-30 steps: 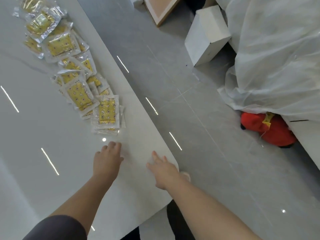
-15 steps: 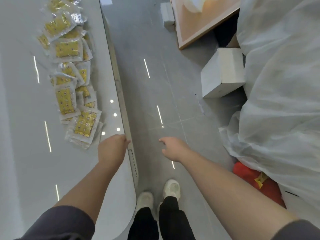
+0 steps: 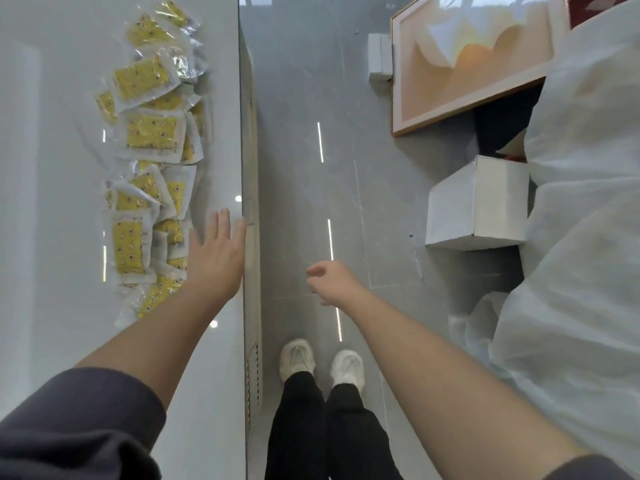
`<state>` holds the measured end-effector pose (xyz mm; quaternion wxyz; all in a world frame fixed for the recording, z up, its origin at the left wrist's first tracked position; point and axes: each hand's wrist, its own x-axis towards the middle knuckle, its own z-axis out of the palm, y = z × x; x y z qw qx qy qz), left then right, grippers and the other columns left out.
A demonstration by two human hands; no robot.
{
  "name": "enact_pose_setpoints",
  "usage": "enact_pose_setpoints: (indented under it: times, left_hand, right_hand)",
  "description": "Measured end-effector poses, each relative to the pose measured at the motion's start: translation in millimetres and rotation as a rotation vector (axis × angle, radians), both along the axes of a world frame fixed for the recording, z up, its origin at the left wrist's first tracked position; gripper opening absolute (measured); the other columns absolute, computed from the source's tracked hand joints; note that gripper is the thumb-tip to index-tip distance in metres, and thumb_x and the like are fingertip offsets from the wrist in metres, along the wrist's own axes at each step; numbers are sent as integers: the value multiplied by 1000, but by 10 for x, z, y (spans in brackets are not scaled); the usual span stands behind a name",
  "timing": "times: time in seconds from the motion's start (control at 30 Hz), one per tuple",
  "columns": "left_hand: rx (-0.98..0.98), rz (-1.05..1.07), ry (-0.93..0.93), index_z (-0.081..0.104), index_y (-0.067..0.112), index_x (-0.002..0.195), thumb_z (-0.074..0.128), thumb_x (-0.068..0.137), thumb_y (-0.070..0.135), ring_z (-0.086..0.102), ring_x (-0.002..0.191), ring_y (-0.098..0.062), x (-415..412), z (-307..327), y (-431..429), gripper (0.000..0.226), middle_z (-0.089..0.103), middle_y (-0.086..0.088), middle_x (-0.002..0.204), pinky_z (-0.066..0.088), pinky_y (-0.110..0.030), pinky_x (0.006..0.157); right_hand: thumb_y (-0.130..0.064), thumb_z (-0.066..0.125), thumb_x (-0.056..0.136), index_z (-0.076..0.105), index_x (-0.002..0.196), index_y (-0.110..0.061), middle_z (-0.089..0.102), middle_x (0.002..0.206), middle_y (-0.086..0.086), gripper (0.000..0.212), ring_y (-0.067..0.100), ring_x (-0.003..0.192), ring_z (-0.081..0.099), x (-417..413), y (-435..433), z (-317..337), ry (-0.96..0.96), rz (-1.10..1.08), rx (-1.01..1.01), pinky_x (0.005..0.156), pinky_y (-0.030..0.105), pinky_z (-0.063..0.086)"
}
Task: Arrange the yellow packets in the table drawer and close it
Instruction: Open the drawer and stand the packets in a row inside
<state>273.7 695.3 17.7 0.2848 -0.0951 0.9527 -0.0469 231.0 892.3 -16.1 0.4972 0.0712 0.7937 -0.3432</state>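
Entry: task not yet begun in substance.

The yellow packets [image 3: 149,133] are lying in a loose, overlapping strip on the worktop [image 3: 52,202], running from 12 o'clock down toward 6 close to its right edge. None is sitting in a drawer.

The left hand [image 3: 216,254] is reaching over the near end of the strip, at its 3 o'clock. Its fingers are straight and spread, gripping nothing. Whether the palm is touching the worktop cannot be told.

The right hand [image 3: 332,282] is hanging over the floor [image 3: 304,98], at 3 o'clock of the left. Its fingers are loosely curled and holding nothing.

Risks (judgement):
- The packets look slick and are lying near the edge, so a flat-handed sweep is likely sending some off toward 3 o'clock onto the floor.
- Taking a handful from an overlapped pile is inviting slips out of the grasp.
- Packets left ruffled or standing proud could be catching as the drawer is closing.

Hidden or unclear:
- The drawer itself is not making itself out. Only the worktop's side face [image 3: 250,168] is showing, with a faint seam and no handle I can identify.
- The left forearm is covering the nearest packets, so the count is unknown.
- The print on the packets is too small to read.
- The strip's far end is running up to the top of the frame.
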Motion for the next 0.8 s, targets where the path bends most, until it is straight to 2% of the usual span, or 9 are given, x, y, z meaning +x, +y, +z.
enact_pose_setpoints:
  times: [0.1, 0.3, 0.47, 0.53, 0.6, 0.67, 0.7, 0.73, 0.8]
  left_hand:
    - [-166, -79, -177, -18, 7, 150, 65, 85, 45, -11, 148, -31, -256, -121, -149, 112, -19, -17, 158, 7, -58, 116]
    - [-185, -91, -274, -30, -1, 143, 75, 68, 59, -17, 146, -31, -399, -299, -314, 142, -31, -19, 153, 0, -56, 117]
    - [-173, -119, -287, -36, -4, 138, 72, 75, 54, -20, 145, -34, -409, -312, -330, 138, -35, -23, 150, -3, -56, 117]
    - [-157, -111, -290, -37, -4, 137, 71, 77, 51, -21, 145, -34, -407, -312, -326, 136, -36, -23, 149, -5, -55, 117]
    - [-134, -93, -288, -37, -4, 137, 71, 77, 50, -22, 145, -34, -399, -306, -335, 134, -37, -24, 149, -5, -56, 117]
    - [-120, -90, -276, -37, -5, 137, 71, 78, 48, -22, 144, -34, -397, -314, -341, 134, -38, -24, 148, -4, -57, 117]
    - [-111, -86, -274, -37, -5, 137, 71, 78, 47, -22, 144, -35, -394, -318, -334, 134, -38, -24, 148, -3, -57, 117]
    - [-102, -78, -272, -37, -5, 137, 71, 78, 45, -22, 144, -35, -388, -322, -333, 133, -38, -24, 148, -2, -57, 117]
    - [-93, -67, -269, -36, -5, 137, 72, 79, 44, -22, 144, -35, -386, -310, -333, 132, -38, -24, 148, 2, -57, 117]
  right_hand:
    - [-10, 57, 90, 60, 126, -9, 60, 128, 10, 36, 25, 117, 58, -246, -166, -173, -53, -23, -13, 102, 41, 47]
    - [-9, 58, 91, 55, 132, -10, 60, 131, 6, 41, 21, 120, 56, -582, -693, -570, -147, -83, -116, 101, 37, 47]
    - [-3, 46, 95, 26, 150, -11, 37, 152, 6, 59, 24, 137, 39, -756, -1170, -891, -236, -217, -125, 111, 41, 36]
    - [-2, 40, 95, 21, 152, -10, 32, 154, 8, 60, 27, 139, 35, -850, -1396, -1038, -222, -257, -115, 112, 43, 33]
    - [-5, 40, 94, 26, 151, -12, 42, 146, 9, 59, 28, 130, 45, -926, -1605, -1191, -243, -318, -123, 107, 42, 40]
    - [-10, 40, 93, 40, 144, -14, 59, 121, 6, 52, 22, 98, 59, -961, -1735, -1314, -277, -360, -135, 87, 35, 49]
    - [-10, 40, 92, 46, 140, -13, 63, 112, 6, 49, 18, 83, 58, -970, -1764, -1374, -272, -362, -133, 80, 32, 49]
    - [-8, 41, 91, 50, 137, -12, 65, 109, 7, 47, 16, 76, 57, -976, -1780, -1391, -267, -367, -129, 77, 32, 49]
    - [-5, 44, 89, 55, 132, -10, 68, 112, 9, 44, 16, 79, 60, -991, -1787, -1368, -268, -365, -121, 80, 32, 52]
